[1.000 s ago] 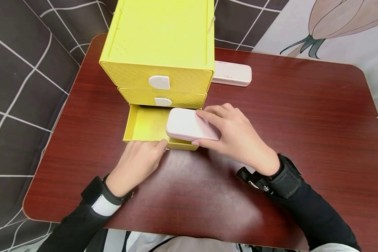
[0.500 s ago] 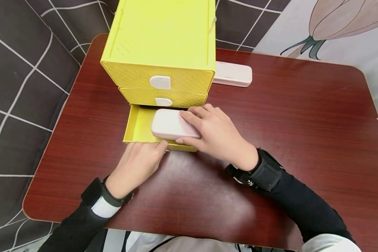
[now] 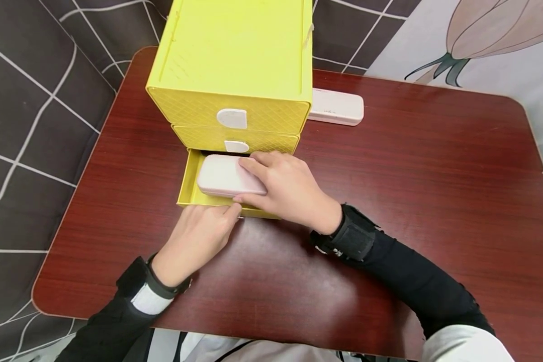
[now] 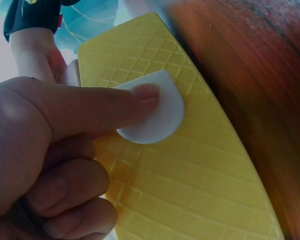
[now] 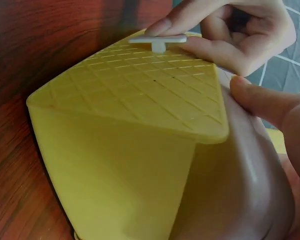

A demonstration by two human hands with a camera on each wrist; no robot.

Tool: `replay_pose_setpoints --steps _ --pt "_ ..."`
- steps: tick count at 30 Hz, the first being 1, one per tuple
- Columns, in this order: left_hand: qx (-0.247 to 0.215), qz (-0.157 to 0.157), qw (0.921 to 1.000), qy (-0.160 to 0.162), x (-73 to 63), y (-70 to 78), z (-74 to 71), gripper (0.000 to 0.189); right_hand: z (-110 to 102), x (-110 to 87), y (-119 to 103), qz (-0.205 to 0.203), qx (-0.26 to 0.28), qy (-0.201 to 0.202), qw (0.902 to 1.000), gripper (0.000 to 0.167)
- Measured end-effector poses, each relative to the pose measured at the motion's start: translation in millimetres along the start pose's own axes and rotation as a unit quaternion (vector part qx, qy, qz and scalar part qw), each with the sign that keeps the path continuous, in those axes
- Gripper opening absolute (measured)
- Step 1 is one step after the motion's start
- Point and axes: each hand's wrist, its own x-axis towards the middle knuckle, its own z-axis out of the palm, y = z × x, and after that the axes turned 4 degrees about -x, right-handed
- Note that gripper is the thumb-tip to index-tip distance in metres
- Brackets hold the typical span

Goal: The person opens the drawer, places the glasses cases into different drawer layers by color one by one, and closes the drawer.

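Note:
My right hand grips the right end of a pale pink oblong hard case, thumb on the near side and fingers over the far side. The case lies within the pulled-out bottom drawer of a yellow drawer unit. Whether it touches the drawer floor cannot be seen. At the drawer front, my left hand pinches a white handle. In the left wrist view the thumb lies on the handle's face, and the right wrist view shows a finger behind it.
Two upper drawers with white handles are closed above. A second whitish case lies on the reddish-brown table, partly behind the unit. Dark tiled-pattern covering borders the table at left.
My right hand has moved left with the pink case, bringing it from the drawer's right side farther into the drawer. My left hand stays at the drawer handle.

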Motion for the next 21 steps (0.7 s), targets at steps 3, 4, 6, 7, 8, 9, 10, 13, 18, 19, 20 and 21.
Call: replay_pose_setpoints --steps 3,4,6,7,8,9,10,13,18,19,20,21 --pt "-0.001 -0.002 1.0 0.0 0.0 0.3 0.3 0.016 2.9 2.8 -1.3 -0.004 -0.008 0.005 0.9999 0.06" --pt "0.0 -0.002 1.0 -0.001 -0.1 0.5 0.4 0.017 4.1 3.6 -1.7 -0.005 -0.013 0.006 0.9999 0.06" --pt "0.0 -0.003 1.0 -0.002 -0.1 1.0 0.0 0.017 6.0 5.2 -2.8 -0.008 -0.024 0.009 0.9996 0.059" --pt "0.001 -0.003 1.0 -0.003 -0.3 1.1 -0.5 0.017 6.8 6.0 -3.8 -0.009 -0.029 0.011 0.9995 0.059" --pt "0.001 -0.004 1.0 -0.004 -0.4 1.3 -0.9 0.017 7.8 6.9 -4.6 -0.01 -0.035 0.012 0.9993 0.059" --pt "0.002 -0.003 1.0 -0.004 -0.6 1.4 -1.1 0.018 9.0 7.7 -5.4 -0.01 -0.04 0.014 0.9991 0.06" --pt "0.002 -0.003 1.0 -0.005 -0.9 1.6 -1.3 0.018 9.8 8.3 -6.3 -0.009 -0.044 0.014 0.9989 0.06" --pt "0.0 -0.003 1.0 -0.004 -1.6 2.0 -1.8 0.018 12.8 10.4 -9.1 -0.011 -0.054 0.019 0.9983 0.06" --pt "-0.005 -0.003 1.0 0.0 -2.6 2.5 -2.3 0.019 19.9 12.7 -11.6 -0.024 -0.069 0.032 0.9968 0.061" --pt "-0.004 -0.003 1.0 0.001 -2.7 2.6 -2.4 0.019 21.4 12.9 -11.7 -0.027 -0.07 0.034 0.9966 0.061" --pt "-0.004 -0.003 1.0 0.001 -2.7 2.7 -2.8 0.018 23.1 13.1 -11.5 -0.03 -0.069 0.036 0.9965 0.061" --pt "-0.002 -0.003 1.0 0.002 -2.8 2.8 -2.9 0.018 24.8 13.3 -11.1 -0.032 -0.067 0.037 0.9966 0.061"
